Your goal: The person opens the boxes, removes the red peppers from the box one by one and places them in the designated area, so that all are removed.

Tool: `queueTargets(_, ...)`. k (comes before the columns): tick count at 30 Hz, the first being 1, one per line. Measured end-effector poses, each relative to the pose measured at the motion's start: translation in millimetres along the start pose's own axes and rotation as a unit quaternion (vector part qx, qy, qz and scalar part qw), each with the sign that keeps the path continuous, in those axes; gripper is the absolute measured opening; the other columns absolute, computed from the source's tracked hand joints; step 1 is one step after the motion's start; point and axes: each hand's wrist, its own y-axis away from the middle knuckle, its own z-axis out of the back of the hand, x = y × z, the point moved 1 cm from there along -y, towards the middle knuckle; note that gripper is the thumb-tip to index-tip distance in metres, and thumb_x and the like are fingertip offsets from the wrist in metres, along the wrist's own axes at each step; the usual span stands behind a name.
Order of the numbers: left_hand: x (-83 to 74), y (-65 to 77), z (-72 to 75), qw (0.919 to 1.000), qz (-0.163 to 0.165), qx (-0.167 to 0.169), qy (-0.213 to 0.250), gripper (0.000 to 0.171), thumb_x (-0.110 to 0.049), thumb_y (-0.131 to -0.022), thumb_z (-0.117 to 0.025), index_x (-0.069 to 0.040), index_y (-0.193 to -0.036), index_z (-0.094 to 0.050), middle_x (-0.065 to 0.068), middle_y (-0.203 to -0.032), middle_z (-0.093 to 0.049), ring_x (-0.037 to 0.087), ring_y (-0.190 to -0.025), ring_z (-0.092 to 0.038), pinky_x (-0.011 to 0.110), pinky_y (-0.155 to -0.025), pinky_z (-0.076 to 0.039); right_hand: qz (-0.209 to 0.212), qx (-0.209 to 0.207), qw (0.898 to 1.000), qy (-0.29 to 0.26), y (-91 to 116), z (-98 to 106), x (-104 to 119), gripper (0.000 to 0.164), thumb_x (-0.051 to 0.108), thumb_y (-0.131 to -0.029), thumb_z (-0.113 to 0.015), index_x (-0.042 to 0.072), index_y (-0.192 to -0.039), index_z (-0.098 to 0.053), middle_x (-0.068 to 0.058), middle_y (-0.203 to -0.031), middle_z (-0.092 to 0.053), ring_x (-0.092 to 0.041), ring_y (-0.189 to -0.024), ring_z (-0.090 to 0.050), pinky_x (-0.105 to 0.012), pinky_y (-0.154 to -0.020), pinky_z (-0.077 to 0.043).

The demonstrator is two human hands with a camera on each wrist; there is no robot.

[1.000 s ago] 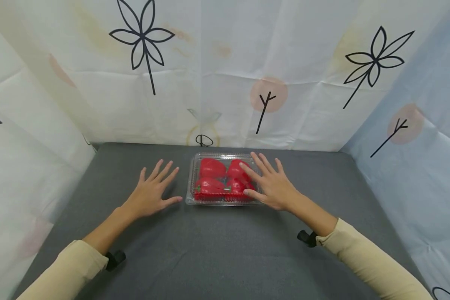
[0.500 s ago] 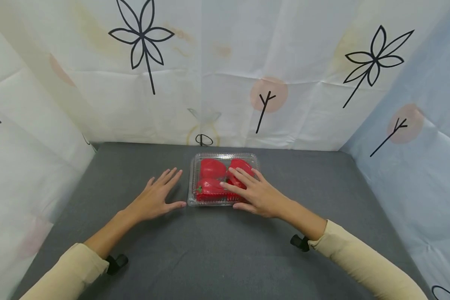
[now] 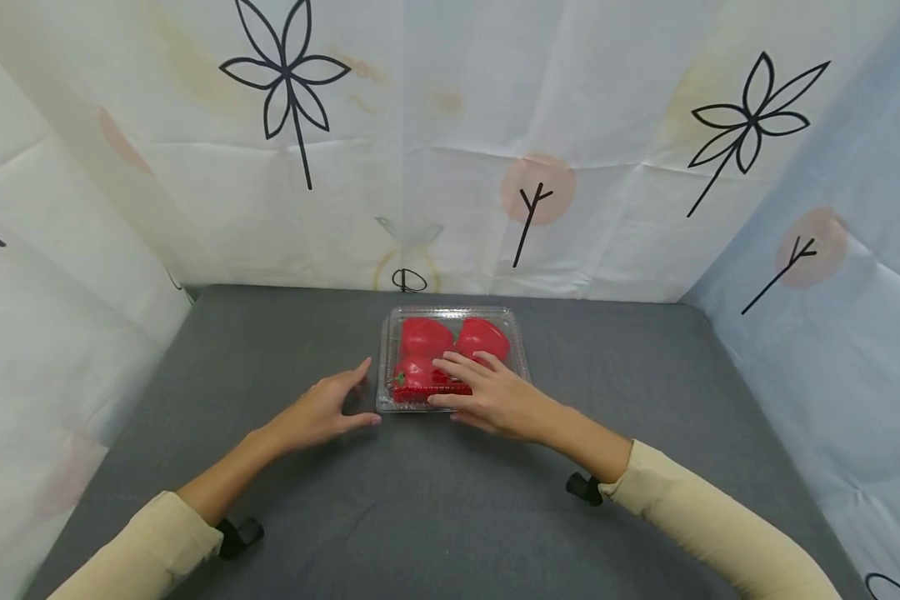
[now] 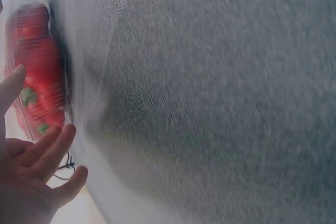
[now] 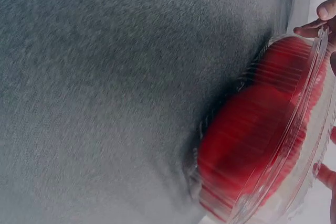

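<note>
A clear plastic clamshell box with several red bell peppers in it lies at the middle of the far half of the table. My left hand is at the box's left side, thumb and fingers spread apart, the thumb tip right at the front left corner. Over the front right part of the box is my right hand, its fingers loosely extended across the lid and hiding part of the peppers. In the right wrist view the lid rim shows lengthwise, with a fingertip close to it.
The box rests on a grey cloth-covered table. White fabric printed with flowers hangs behind the far edge, and more fabric walls stand at left and right. Black wrist cameras sit below each forearm.
My right hand has moved left and nearer, from the box's right side to its front part. The left hand has moved slightly right toward the box, its fingers drawing together. The box has barely shifted.
</note>
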Motion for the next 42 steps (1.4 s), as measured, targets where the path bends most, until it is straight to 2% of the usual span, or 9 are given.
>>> queueTargets(5,-2.2,-2.1,-4.5,0.9989,-0.003,0.009,0.045,0.089,-0.029,-0.087,-0.078,0.005,-0.152,-0.028,0.011,-0.12,-0.064,0.017,-0.097,-0.065,0.041,-0.086,-0.053,0.003,0.01,1.0,0.001,-4,-4,2,0.051,0.031,-0.087,-0.078,0.025,-0.135,-0.062,-0.013,-0.147,-0.047,-0.03,-0.139,-0.038,-0.054,-0.107,-0.04)
queueTargets(9,-3.2,-2.7,-6.5,0.9975,0.005,0.018,0.069,0.085,-0.028,-0.09,-0.075,0.004,-0.153,-0.028,0.01,-0.117,-0.065,0.013,-0.094,-0.066,0.038,-0.085,-0.053,0.008,0.007,1.0,-0.002,-5,-7,3,0.051,0.031,-0.086,-0.079,0.024,-0.134,-0.062,-0.013,-0.145,-0.049,-0.03,-0.137,-0.041,-0.053,-0.105,-0.041)
queueTargets(19,-4.2,-3.8,-9.9,0.9927,0.011,0.005,0.12,0.08,-0.016,-0.09,-0.075,0.009,-0.151,-0.029,0.012,-0.11,-0.066,0.014,-0.089,-0.067,0.036,-0.083,-0.055,0.012,-0.013,1.0,0.014,-10,-14,5,0.047,0.028,-0.084,-0.081,0.024,-0.128,-0.066,-0.012,-0.141,-0.052,-0.029,-0.134,-0.044,-0.056,-0.104,-0.041)
queueTargets(27,-7.0,-6.6,-10.1,0.982,0.028,-0.001,0.187,0.076,-0.006,-0.091,-0.072,0.012,-0.15,-0.027,0.016,-0.109,-0.068,0.02,-0.092,-0.068,0.031,-0.08,-0.056,0.003,-0.043,0.999,0.002,-13,-20,10,0.043,0.025,-0.082,-0.083,0.02,-0.123,-0.069,-0.015,-0.137,-0.054,-0.029,-0.13,-0.047,-0.053,-0.104,-0.042)
queueTargets(30,-7.5,-7.8,-10.5,0.9732,0.036,0.0,0.227,0.076,-0.001,-0.091,-0.07,0.011,-0.15,-0.026,0.017,-0.106,-0.068,0.021,-0.09,-0.068,0.026,-0.076,-0.056,-0.002,-0.053,0.999,-0.006,-16,-22,11,0.042,0.023,-0.081,-0.084,0.019,-0.12,-0.07,-0.015,-0.136,-0.055,-0.028,-0.13,-0.048,-0.051,-0.104,-0.042)
queueTargets(34,-7.5,-7.5,-11.4,0.9516,0.059,0.007,0.302,0.075,0.003,-0.092,-0.067,0.009,-0.152,-0.023,0.022,-0.103,-0.066,0.023,-0.089,-0.068,0.024,-0.075,-0.055,-0.006,-0.06,0.998,-0.009,-19,-23,11,0.037,0.022,-0.082,-0.083,0.019,-0.116,-0.071,-0.013,-0.134,-0.056,-0.028,-0.129,-0.048,-0.048,-0.104,-0.042)
queueTargets(37,-7.4,-6.9,-12.2,0.9336,0.084,0.014,0.348,0.075,0.001,-0.094,-0.065,0.003,-0.155,-0.021,0.025,-0.106,-0.065,0.025,-0.093,-0.069,0.028,-0.08,-0.056,-0.001,-0.068,0.998,-0.007,-22,-23,12,0.033,0.021,-0.082,-0.083,0.018,-0.113,-0.073,-0.013,-0.132,-0.057,-0.028,-0.128,-0.049,-0.047,-0.104,-0.042)
queueTargets(42,-6.6,-6.2,-13.6,0.9084,0.113,0.026,0.402,0.074,-0.003,-0.097,-0.062,-0.004,-0.157,-0.019,0.028,-0.113,-0.064,0.029,-0.099,-0.069,0.038,-0.089,-0.056,-0.001,-0.079,0.997,-0.016,-25,-24,11,0.032,0.021,-0.081,-0.084,0.016,-0.11,-0.074,-0.012,-0.129,-0.059,-0.027,-0.125,-0.052,-0.044,-0.103,-0.044)
